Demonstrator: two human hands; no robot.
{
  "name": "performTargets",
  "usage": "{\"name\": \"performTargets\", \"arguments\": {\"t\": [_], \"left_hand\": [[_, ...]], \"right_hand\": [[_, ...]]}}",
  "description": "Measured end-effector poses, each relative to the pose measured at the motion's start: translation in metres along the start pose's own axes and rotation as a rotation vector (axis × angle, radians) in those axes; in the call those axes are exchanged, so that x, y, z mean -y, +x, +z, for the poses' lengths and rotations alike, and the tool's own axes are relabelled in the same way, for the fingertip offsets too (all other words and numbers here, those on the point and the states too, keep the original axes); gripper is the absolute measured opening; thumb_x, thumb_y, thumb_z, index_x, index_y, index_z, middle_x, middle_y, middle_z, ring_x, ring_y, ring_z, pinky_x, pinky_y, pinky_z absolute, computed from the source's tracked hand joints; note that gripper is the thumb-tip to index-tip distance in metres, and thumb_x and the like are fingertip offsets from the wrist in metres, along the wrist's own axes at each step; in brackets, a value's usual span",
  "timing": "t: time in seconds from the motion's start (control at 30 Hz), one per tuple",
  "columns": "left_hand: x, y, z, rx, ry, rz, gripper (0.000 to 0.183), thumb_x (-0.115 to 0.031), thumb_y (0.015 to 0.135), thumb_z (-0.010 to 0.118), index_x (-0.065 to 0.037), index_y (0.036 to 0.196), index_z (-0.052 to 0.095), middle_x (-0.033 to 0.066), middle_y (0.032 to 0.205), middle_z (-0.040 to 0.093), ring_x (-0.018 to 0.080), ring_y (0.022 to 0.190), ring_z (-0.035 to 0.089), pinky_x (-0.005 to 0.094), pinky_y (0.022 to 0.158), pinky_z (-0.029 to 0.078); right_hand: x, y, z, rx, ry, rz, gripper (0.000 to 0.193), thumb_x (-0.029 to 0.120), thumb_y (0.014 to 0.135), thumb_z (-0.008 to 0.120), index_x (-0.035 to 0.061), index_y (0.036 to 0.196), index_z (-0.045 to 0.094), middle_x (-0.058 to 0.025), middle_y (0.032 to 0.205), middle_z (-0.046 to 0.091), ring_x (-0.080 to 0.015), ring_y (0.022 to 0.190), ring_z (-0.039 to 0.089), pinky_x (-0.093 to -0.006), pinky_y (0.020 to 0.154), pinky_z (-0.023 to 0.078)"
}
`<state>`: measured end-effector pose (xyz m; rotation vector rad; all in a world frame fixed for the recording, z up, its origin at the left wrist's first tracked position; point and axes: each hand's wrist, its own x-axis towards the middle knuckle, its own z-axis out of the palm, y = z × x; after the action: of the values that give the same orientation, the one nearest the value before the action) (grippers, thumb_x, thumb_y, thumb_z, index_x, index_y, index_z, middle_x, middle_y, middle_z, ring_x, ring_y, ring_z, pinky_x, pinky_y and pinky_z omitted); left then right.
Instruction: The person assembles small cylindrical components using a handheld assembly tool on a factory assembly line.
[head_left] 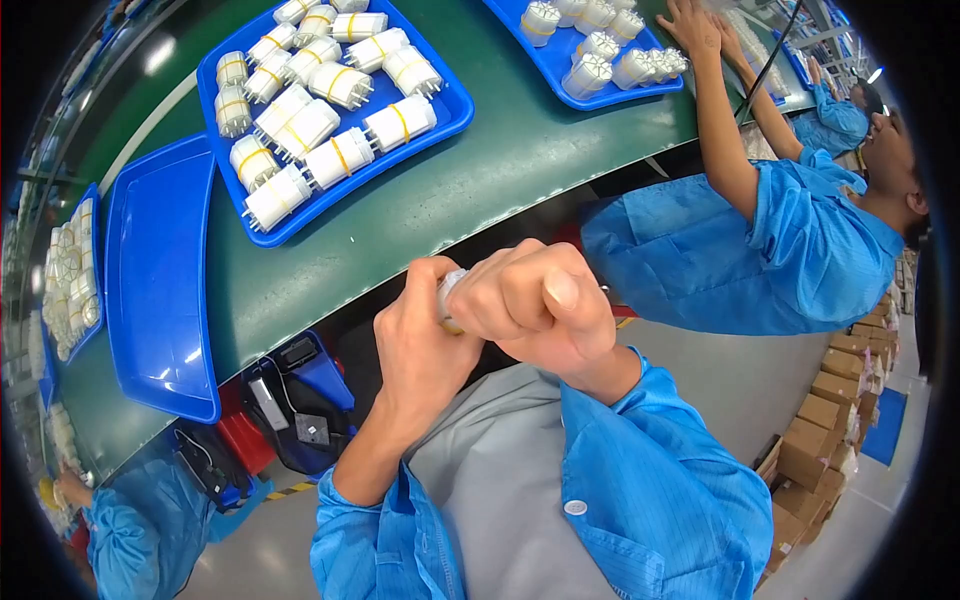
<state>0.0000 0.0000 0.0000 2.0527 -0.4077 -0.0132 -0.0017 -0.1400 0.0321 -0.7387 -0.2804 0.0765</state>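
My left hand [425, 335] and my right hand [540, 305] meet in front of my chest, beyond the table's near edge. Between them shows a small part of a white bundle [450, 298], mostly hidden by the fingers. The left fingers wrap round it. My right hand is closed in a fist against it, with the thumb on top. Past my hands, a blue tray [458, 112] on the green table [370, 220] holds several white cylindrical bundles [340, 85], each bound with a yellow band, with thin pins at the ends.
A bare-bottomed blue tray [160, 290] leans over the table edge at left. Further left, another tray holds white parts [70, 280]. A second blue tray [590, 98] of white bundles lies far right, near a co-worker in blue [740, 240]. Cardboard boxes [810, 450] line the right floor.
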Motion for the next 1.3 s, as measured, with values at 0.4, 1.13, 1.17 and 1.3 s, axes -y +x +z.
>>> {"name": "performTargets", "arguments": {"t": [0.4,1.13,1.17,1.3], "left_hand": [[-0.004,0.008,-0.02,0.117,-1.063,-0.319,0.028,-0.011,0.087,0.066,-0.003,0.107,0.047,0.0063,0.071,0.054,0.011,0.048,0.051,0.023,0.039,0.039],[0.007,0.046,-0.055,0.073,-1.102,-0.125,0.043,-0.043,0.099,0.045,-0.002,0.107,0.05,0.014,0.08,0.059,0.0175,0.062,0.058,0.0255,0.048,0.046],[0.004,0.055,-0.065,0.034,-1.039,-0.124,0.037,-0.038,0.098,0.047,-0.002,0.104,0.051,0.013,0.077,0.059,0.0171,0.062,0.058,0.0256,0.048,0.046],[0.007,0.124,-0.101,-0.052,-0.694,-0.017,0.03,-0.033,0.096,0.048,-0.004,0.094,0.055,0.0085,0.076,0.057,0.0155,0.062,0.057,0.0263,0.051,0.044]], "right_hand": [[0.024,0.014,-0.017,0.175,0.027,-0.38,0.052,0.043,0.105,0.031,0.0132,0.063,0.034,0.0022,0.055,0.037,-0.0123,0.05,0.03,-0.0307,0.052,0.027],[0.012,0.004,-0.04,-0.018,0.051,-0.33,0.045,0.037,0.102,0.037,0.0133,0.063,0.034,0.0021,0.054,0.035,-0.0119,0.048,0.028,-0.0304,0.051,0.025],[0.013,0.003,-0.045,-0.007,0.05,-0.347,0.045,0.037,0.102,0.037,0.0133,0.063,0.034,0.0021,0.054,0.035,-0.0119,0.048,0.028,-0.0304,0.051,0.025],[0.014,-0.009,-0.056,-0.087,0.051,-0.357,0.045,0.036,0.101,0.04,0.0134,0.063,0.034,0.0022,0.053,0.034,-0.0112,0.047,0.027,-0.0302,0.05,0.024]]}}
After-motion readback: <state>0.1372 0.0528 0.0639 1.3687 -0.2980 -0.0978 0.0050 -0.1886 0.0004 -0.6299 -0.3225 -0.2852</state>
